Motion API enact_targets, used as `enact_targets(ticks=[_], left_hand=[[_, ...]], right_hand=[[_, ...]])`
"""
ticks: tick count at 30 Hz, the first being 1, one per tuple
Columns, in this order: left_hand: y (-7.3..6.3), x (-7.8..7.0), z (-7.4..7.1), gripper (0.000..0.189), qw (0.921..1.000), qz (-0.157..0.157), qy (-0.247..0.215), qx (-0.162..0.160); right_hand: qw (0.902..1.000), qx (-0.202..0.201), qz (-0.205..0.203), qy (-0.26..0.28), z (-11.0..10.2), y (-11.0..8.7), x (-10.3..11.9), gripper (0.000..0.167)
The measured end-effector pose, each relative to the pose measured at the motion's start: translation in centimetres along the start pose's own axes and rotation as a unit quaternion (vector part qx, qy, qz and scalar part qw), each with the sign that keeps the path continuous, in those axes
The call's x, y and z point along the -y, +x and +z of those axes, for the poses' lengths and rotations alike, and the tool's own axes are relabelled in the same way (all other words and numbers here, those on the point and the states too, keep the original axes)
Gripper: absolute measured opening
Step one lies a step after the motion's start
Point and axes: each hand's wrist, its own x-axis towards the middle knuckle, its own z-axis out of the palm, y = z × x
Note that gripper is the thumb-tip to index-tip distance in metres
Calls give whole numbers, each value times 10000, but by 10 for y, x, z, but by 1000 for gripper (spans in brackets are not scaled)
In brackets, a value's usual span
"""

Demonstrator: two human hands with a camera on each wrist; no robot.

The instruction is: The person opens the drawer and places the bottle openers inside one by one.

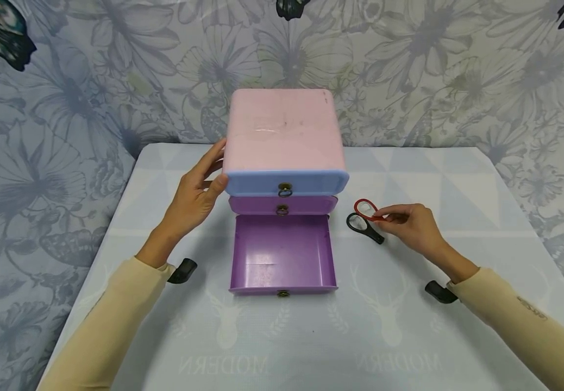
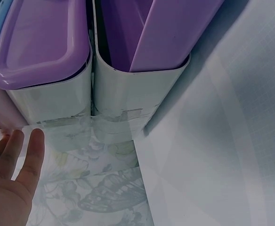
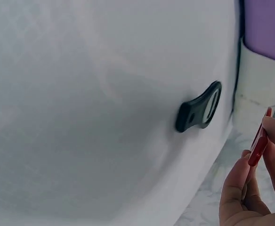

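A small drawer cabinet with a pink top stands at the table's far middle. It has a blue top drawer and a purple middle drawer, both closed. The purple bottom drawer is pulled out toward me and is empty. My left hand rests with straight fingers against the cabinet's left side, the thumb at the blue drawer's corner; the left wrist view shows those fingers by the pale wall. My right hand pinches a red loop-handled tool just above the table. A matching black tool lies beside it.
The table wears a pale cloth printed with deer and "MODERN". A floral curtain hangs behind and drops off both sides. Black wrist mounts sit under each sleeve.
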Motion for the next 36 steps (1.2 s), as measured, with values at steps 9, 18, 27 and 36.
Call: enact_targets(ticks=[9, 18, 27, 36], left_hand=[[-5, -27, -3, 73, 10000, 13, 46, 4], [-5, -20, -2, 71, 10000, -10, -24, -1], [2, 11, -2, 68, 10000, 67, -50, -25], [1, 2, 1, 71, 9998, 58, -180, 3]], right_hand=[[9979, 276, -470, 337, 3, -17, 31, 22], [9867, 562, -1303, 796, 17, -26, 61, 19], [9755, 854, -1755, 1017, 34, -28, 76, 18], [9675, 1358, -1955, 857, 57, -21, 94, 22]])
